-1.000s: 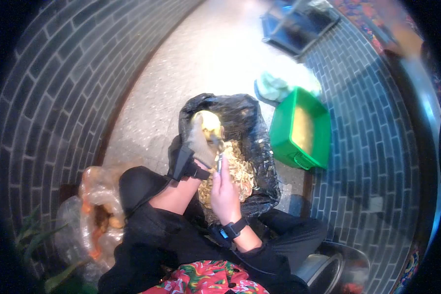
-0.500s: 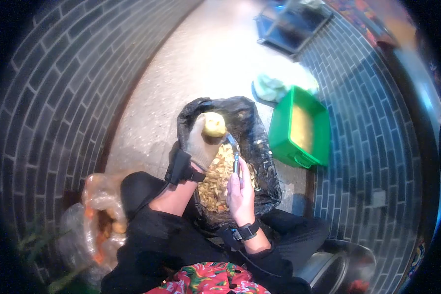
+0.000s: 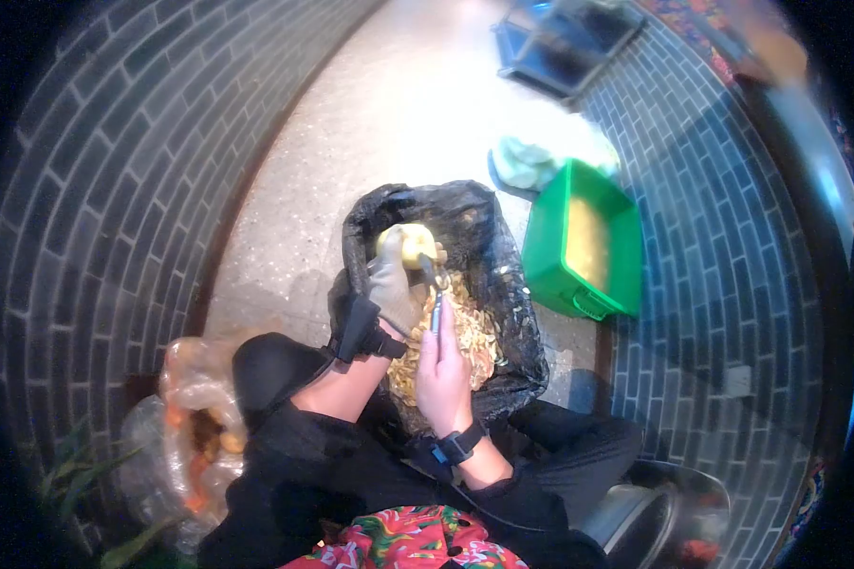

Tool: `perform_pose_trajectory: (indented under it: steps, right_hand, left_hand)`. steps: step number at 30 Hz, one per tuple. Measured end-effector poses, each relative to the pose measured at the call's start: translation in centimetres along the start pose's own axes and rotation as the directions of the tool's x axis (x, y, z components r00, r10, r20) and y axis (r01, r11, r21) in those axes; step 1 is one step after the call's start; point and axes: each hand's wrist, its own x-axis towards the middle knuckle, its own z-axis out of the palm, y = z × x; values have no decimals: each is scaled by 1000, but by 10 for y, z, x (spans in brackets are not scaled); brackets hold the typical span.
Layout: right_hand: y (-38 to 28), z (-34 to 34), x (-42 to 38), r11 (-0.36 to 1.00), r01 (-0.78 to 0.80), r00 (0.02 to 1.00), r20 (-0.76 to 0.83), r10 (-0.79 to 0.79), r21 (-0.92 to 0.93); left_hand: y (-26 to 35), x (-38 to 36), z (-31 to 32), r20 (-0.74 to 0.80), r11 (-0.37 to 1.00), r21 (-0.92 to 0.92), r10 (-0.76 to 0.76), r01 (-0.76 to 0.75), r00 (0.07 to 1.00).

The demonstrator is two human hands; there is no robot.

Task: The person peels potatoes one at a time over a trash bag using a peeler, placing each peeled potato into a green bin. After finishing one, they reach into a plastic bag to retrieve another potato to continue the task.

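A pale yellow peeled potato (image 3: pixel 414 241) sits in my left hand (image 3: pixel 390 286), which wears a light glove and has its fingers wrapped round it. My right hand (image 3: pixel 443 379) is bare and closed on the handle of a peeler (image 3: pixel 436 311). The peeler's head lies against the lower right side of the potato, so the contact itself is partly hidden. Both hands are over a container lined with a black plastic bag (image 3: pixel 520 332). Inside it is a heap of peelings (image 3: pixel 473 334), partly covered by my right hand.
To the right stands a green tub (image 3: pixel 550 261) with yellowish contents. A pale bag (image 3: pixel 529 163) lies behind it, and a dark crate (image 3: pixel 565 47) stands farther off. At lower left is a clear plastic bag (image 3: pixel 176 379) holding potatoes. Brick walls (image 3: pixel 133 180) flank the floor.
My right hand has shifted left and slightly down, and the peeler's head now meets the potato instead of standing off its right side. The left hand has turned a little with the potato.
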Motion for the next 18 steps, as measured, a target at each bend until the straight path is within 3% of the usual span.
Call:
perform_pose_trajectory:
  steps: [1,3,5,7,8,9,11,12,15,16,17,18]
  right_hand:
    - [-3,3,-2,1000,-2,1000,-2,2,-1]
    - [-7,8,-5,965,-249,946,192,259,-78]
    - [-5,8,-7,963,-270,943,201,266,-8]
    - [10,12,-10,999,-40,995,92,37,35]
    - [17,17,-3,982,191,981,-42,-190,11]
    - [22,15,-3,980,196,980,-43,-195,16]
    - [26,3,-5,986,-92,995,-11,94,136]
    - [29,3,6,986,77,993,-102,-63,145]
    - [25,-10,13,997,-26,999,-35,29,70]
    - [39,2,20,910,343,895,-212,-392,-233]
    - [24,0,17,910,341,895,-214,-391,-235]
    - [6,-5,11,981,149,979,-123,-164,-125]
  left_hand:
    - [-2,3,0,0,1000,0,-2,2,1000]
    - [-5,6,3,-82,995,-79,48,-54,996]
    - [-5,7,5,-81,995,-89,35,-43,996]
    - [-3,4,8,-88,994,-111,12,-22,996]
    - [-2,3,11,-89,993,-121,-1,-10,996]
    - [1,3,14,-85,991,-132,-10,-1,996]
    - [5,2,16,-84,990,-142,-20,8,996]
    - [7,-1,20,-110,995,-90,25,-34,994]
    - [6,-14,27,-98,995,-88,32,-41,995]
    - [6,-14,24,-46,998,-41,38,-40,998]
    - [6,-13,20,5,999,7,42,-42,999]
    - [3,-8,14,5,999,7,40,-40,999]
